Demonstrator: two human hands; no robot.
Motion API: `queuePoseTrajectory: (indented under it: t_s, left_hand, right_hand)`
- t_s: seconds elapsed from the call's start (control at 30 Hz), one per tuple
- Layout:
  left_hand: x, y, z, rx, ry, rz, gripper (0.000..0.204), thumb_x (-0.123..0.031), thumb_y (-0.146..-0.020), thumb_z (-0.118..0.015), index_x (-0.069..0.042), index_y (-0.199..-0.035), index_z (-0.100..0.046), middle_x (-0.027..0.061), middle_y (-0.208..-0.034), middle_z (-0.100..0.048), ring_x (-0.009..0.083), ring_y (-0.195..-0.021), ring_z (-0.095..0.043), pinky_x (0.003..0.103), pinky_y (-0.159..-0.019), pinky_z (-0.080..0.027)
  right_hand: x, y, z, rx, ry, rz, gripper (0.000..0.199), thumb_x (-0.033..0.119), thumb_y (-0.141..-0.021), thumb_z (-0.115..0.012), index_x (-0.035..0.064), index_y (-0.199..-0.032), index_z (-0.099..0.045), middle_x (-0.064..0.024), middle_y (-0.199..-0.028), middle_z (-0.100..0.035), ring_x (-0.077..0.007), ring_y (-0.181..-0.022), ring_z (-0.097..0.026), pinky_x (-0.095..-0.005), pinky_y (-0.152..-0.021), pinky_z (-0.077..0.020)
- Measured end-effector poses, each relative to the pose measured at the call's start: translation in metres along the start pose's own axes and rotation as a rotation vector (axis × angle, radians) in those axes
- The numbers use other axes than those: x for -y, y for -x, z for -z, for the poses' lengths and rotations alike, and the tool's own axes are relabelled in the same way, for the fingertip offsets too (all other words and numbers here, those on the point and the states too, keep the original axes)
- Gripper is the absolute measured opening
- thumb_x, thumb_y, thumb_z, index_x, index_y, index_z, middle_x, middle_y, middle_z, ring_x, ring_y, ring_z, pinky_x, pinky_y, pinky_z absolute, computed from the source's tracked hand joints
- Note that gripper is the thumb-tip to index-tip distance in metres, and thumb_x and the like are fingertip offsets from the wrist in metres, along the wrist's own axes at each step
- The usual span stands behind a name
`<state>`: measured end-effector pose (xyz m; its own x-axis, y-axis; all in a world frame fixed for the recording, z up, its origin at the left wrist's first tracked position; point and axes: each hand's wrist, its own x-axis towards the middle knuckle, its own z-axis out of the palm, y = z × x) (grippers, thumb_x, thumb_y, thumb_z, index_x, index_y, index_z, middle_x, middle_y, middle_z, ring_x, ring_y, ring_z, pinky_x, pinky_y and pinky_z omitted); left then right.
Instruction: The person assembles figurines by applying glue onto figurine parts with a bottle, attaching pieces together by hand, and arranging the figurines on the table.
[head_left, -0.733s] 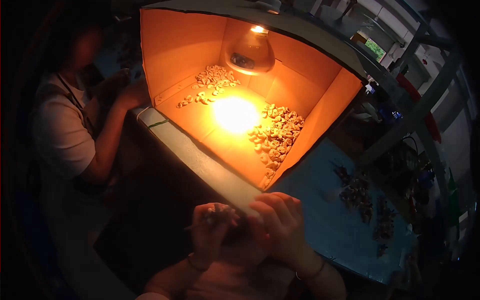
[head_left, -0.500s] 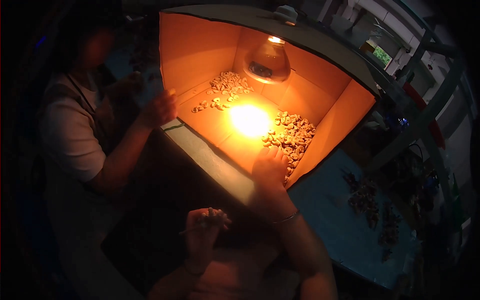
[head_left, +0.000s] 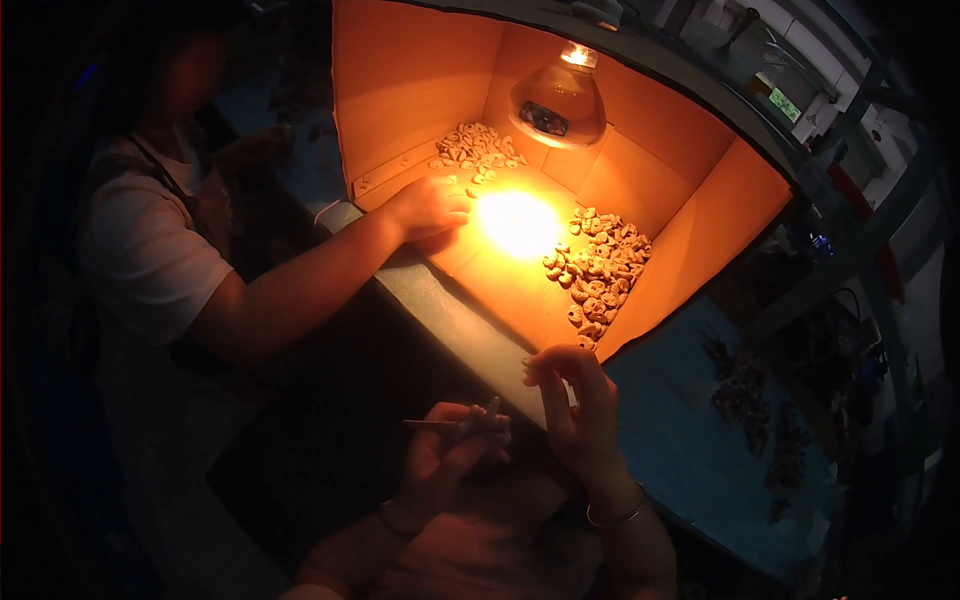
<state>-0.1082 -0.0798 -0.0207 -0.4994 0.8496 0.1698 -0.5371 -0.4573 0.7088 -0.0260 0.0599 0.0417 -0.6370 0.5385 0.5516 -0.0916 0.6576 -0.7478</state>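
Both hands sit in shadow: left hand [head_left: 450, 455] grips a thin tool [head_left: 455, 424], right hand [head_left: 580, 415] pinches something unclear.

One head-worn fisheye view looks steeply down, close over the hands, facing the lit orange box [head_left: 420, 90].

One orange box [head_left: 420, 90] is seen, lit by one lamp [head_left: 557, 100]. Two heaps of pale rings are counted in it: a far heap [head_left: 478, 150] and a near heap [head_left: 600, 270]. Three hands are shown: a left hand [head_left: 445, 462], a right hand [head_left: 580, 415] and a co-worker's hand [head_left: 430, 208].
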Motion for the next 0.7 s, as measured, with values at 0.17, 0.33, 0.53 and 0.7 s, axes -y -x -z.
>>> queuePoseTrajectory:
  t_s: [0.17,0.33,0.53,0.7]
  left_hand:
    - [0.015,0.003,-0.027,0.162,0.039,0.101,0.024,-0.002,-0.086,-0.053,-0.002,-0.109,-0.044,0.0143,-0.106,-0.058,0.0188,-0.095,-0.058,0.031,-0.08,-0.049]
    - [0.028,0.005,-0.043,0.237,-0.027,0.1,0.026,-0.003,-0.086,-0.054,-0.001,-0.11,-0.045,0.0105,-0.102,-0.057,0.0143,-0.094,-0.056,0.028,-0.082,-0.046]
    - [0.033,0.013,-0.058,0.306,-0.021,0.186,0.029,-0.008,-0.086,-0.054,-0.001,-0.112,-0.044,0.0105,-0.103,-0.057,0.0137,-0.095,-0.055,0.028,-0.081,-0.045]
    - [0.035,0.014,-0.077,0.234,-0.078,0.228,0.038,-0.025,-0.084,-0.059,-0.001,-0.107,-0.042,0.0084,-0.088,-0.059,0.0057,-0.061,-0.053,0.016,-0.05,-0.041]
  right_hand:
    - [0.017,0.035,0.035,-0.03,0.023,-0.085,0.012,-0.001,-0.082,-0.058,0.004,-0.092,-0.056,-0.0095,-0.08,-0.063,-0.0177,-0.071,-0.063,-0.0277,-0.06,-0.049]
    - [0.019,0.057,0.058,0.019,0.038,-0.055,0.015,0.0,-0.081,-0.06,0.0056,-0.094,-0.057,-0.0091,-0.083,-0.064,-0.0193,-0.074,-0.064,-0.0279,-0.061,-0.0503]
    - [0.016,0.079,0.08,-0.036,0.011,-0.018,0.022,0.001,-0.077,-0.064,0.0068,-0.097,-0.058,-0.0102,-0.093,-0.065,-0.0237,-0.079,-0.064,-0.03,-0.065,-0.0508]
    - [0.011,0.08,0.095,0.082,-0.05,0.21,0.028,-0.01,-0.075,-0.057,0.0037,-0.099,-0.053,-0.0146,-0.092,-0.065,-0.0237,-0.082,-0.064,-0.0297,-0.068,-0.0518]
